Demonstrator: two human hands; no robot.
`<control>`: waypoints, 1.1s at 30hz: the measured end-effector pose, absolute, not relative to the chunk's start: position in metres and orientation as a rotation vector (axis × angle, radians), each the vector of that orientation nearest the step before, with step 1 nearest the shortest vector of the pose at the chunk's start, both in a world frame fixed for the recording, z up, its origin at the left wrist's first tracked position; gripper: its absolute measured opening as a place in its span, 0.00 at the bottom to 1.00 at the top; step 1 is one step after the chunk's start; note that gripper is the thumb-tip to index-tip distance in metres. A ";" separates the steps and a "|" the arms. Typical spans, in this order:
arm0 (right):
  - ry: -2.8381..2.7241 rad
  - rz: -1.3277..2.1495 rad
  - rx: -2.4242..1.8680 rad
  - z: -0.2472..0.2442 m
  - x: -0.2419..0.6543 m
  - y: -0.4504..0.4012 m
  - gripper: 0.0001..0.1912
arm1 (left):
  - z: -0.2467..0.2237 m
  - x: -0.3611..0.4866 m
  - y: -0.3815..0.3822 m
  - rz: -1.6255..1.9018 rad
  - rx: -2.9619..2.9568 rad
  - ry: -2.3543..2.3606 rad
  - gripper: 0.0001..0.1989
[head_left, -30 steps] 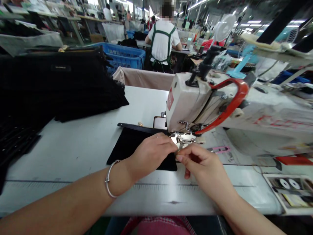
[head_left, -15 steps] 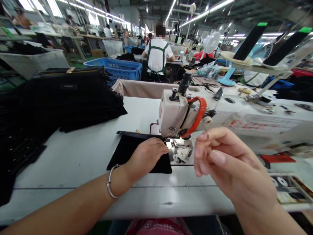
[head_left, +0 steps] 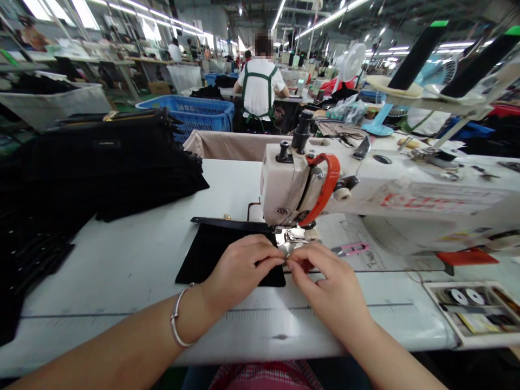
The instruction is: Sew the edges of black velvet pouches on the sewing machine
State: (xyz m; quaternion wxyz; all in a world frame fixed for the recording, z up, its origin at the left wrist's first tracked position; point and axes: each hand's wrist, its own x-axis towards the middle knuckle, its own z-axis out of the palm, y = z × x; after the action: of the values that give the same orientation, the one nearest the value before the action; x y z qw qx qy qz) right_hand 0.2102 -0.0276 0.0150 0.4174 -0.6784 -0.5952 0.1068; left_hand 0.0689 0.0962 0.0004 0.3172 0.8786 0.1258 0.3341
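Note:
A black fabric piece [head_left: 207, 252] with a strip along its far edge lies flat by the needle area of a white sewing machine [head_left: 284, 184]. Over its right part is my left hand [head_left: 247, 262], thumb and forefinger pinched together near the presser foot. My right hand [head_left: 325, 276] pinches too, its fingertips meeting those of the left just in front of the foot. Whatever sits between the fingertips is too small to make out. Pink-handled thread snips [head_left: 353, 248] lie on the machine bed, right of my right hand.
Stacked black pieces [head_left: 101, 168] cover the table's left side. Beyond the table stand a beige cloth-lined bin [head_left: 231, 145] and a blue basket [head_left: 195, 114]. A parts tray [head_left: 459, 330] with bobbins sits at the right edge. A co-worker [head_left: 260, 86] sits ahead, back turned.
My right hand has come down and left from beside the machine head to meet my left hand at the presser foot. My left hand has shifted slightly toward me. The snips are now uncovered.

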 end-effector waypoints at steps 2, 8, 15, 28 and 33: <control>-1.518 0.263 -1.714 0.014 0.224 -0.032 0.06 | 0.003 0.068 0.097 0.823 2.241 0.393 0.04; -1.721 -0.042 -2.033 -0.010 0.305 -0.072 0.14 | 0.011 0.066 0.100 0.743 2.065 0.576 0.05; -1.734 -0.234 -2.075 -0.036 0.325 -0.094 0.13 | 0.010 0.069 0.094 0.687 1.946 0.618 0.03; -1.460 0.601 -1.858 0.006 0.233 -0.045 0.15 | 0.010 0.069 0.091 0.711 2.008 0.619 0.03; -1.534 0.345 -2.062 0.000 0.265 -0.048 0.15 | 0.016 0.075 0.105 0.690 2.117 0.735 0.04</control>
State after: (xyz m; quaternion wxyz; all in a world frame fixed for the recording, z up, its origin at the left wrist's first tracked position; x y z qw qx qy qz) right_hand 0.2651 -0.0480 0.0001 0.2710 -0.7655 -0.5694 0.1279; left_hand 0.0748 0.1047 0.0163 0.3877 0.8322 0.2890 0.2714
